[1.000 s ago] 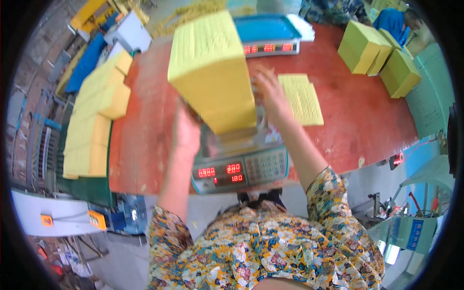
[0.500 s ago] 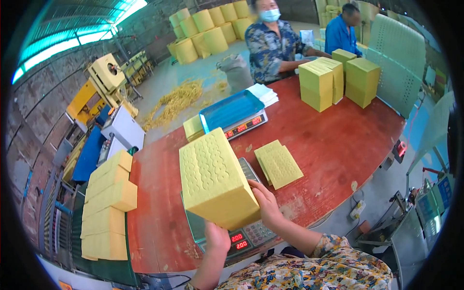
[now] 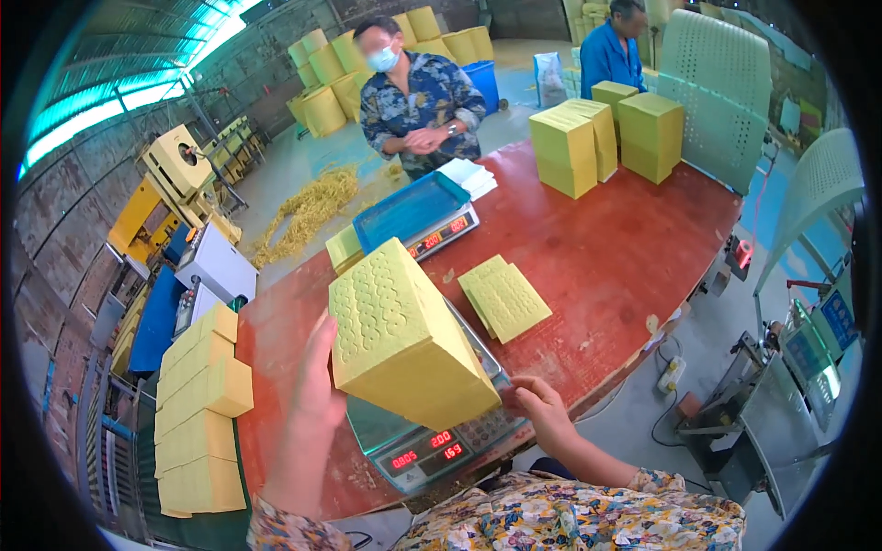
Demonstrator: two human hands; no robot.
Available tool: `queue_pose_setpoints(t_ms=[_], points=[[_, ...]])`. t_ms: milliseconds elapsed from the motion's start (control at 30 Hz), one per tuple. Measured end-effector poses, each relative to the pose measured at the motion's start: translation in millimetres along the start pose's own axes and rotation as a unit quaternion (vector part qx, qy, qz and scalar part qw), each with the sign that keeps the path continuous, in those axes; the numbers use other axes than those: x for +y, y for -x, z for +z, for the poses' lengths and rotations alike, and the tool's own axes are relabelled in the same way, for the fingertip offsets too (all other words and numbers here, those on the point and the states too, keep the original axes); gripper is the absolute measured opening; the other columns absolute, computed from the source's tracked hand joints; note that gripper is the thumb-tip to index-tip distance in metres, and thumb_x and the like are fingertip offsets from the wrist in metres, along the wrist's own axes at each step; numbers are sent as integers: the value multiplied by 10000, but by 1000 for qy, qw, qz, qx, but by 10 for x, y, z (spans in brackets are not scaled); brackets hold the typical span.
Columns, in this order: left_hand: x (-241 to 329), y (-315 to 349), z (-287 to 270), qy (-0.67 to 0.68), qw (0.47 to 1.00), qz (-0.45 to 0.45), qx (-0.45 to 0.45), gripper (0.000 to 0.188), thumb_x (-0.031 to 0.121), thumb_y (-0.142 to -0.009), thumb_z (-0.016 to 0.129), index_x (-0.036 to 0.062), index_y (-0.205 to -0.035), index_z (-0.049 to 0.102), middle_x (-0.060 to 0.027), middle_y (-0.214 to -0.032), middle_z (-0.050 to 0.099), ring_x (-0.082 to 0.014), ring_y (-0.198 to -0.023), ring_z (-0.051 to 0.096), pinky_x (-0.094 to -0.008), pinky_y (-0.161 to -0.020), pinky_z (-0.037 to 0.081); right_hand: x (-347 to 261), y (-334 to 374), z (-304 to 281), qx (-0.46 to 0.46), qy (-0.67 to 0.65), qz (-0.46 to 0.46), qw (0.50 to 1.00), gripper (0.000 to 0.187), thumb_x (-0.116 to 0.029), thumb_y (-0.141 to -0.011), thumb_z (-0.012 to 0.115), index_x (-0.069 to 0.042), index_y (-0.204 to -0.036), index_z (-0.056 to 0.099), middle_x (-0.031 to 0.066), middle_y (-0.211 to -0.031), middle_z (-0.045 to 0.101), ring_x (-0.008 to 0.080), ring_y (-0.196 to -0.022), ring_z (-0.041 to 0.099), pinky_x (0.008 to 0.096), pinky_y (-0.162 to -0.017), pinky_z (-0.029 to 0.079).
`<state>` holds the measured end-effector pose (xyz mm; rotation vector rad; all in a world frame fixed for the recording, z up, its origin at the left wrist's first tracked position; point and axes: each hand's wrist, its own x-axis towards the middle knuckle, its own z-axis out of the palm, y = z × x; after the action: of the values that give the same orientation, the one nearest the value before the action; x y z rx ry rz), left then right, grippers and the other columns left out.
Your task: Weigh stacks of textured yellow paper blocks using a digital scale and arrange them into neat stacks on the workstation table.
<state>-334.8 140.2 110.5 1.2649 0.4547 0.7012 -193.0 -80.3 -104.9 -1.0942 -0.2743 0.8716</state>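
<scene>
A tall block of stacked yellow paper sheets (image 3: 418, 349), its top embossed with rows of curls, rests on a digital scale (image 3: 432, 459) with lit red digits. Against the block's left side, my left hand (image 3: 317, 381) stands upright with its fingers stretched out. By the block's lower right corner is my right hand (image 3: 540, 404), apart from the paper, with fingers loosely bent and nothing in them. Beyond the scale, a thin pile of embossed yellow sheets (image 3: 505, 298) lies on the red table (image 3: 588, 239).
A second scale with a blue tray (image 3: 409, 209) stands at the far edge beside white sheets (image 3: 469, 177). Yellow blocks (image 3: 565, 151) stand far right; several more (image 3: 197, 413) line the left. A masked person (image 3: 423, 106) stands opposite, another person in blue (image 3: 609, 60) behind.
The block has come down onto the scale. My left hand has moved from under it to its left side; my right hand has let go. The person opposite has shifted left, hands now together.
</scene>
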Motion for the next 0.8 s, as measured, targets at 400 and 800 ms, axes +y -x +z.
queue_pose_setpoints(t_ms=[400, 800], points=[[-37, 115, -39, -15, 980, -192, -47, 549, 429, -984, 553, 86, -1405, 473, -81, -1338, 588, -194, -1210, 568, -373, -1012, 456, 10, -123, 234, -115, -192, 198, 954, 406, -343, -1028, 444, -39, -1268, 569, 119, -1204, 651, 257, -1077, 641, 426, -937, 526], [-832, -442, 1441, 96, 989, -114, -19, 536, 440, -1014, 442, 52, -1380, 496, -92, -1306, 604, -218, -1171, 595, -386, -986, 484, -1155, -617, -1198, -79, -245, 13, 966, 534, -443, -967, 524, -60, -1339, 532, 70, -1325, 587, 218, -1250, 514, 417, -1040, 399]])
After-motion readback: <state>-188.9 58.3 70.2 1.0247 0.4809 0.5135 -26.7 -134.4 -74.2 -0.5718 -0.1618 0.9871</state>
